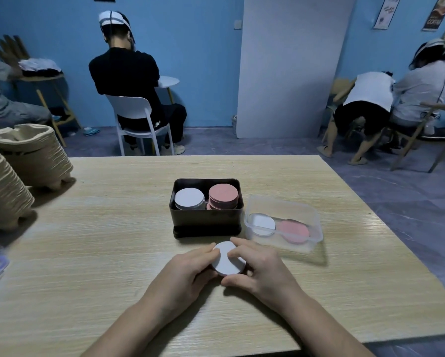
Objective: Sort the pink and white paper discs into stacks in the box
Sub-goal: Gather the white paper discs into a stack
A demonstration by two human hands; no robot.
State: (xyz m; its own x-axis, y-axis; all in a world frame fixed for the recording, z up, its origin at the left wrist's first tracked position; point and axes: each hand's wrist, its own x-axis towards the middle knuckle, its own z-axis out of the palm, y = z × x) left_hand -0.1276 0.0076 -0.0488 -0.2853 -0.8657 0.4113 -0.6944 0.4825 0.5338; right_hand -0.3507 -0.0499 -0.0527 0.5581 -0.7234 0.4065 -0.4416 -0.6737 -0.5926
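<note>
Both hands meet at the near middle of the light wooden table [87, 240], closed around a small stack of white paper discs [227, 258]. The left hand [187, 269] curls its fingers round the stack's left edge, with a fingertip on the rim. The right hand [257, 269] cups the right edge, its forefinger laid over the top disc and its thumb against the near side. The stack sits just in front of the dark rectangular tin box [207, 222], not touching it. Inside the box, a pile of white discs [189, 198] stands on the left and a slightly skewed pile of pink discs [223, 195] on the right. Just right of the box, a clear plastic tub [283, 244] holds a loose white disc [262, 224] and a loose pink disc [293, 231], lying flat side by side.
</note>
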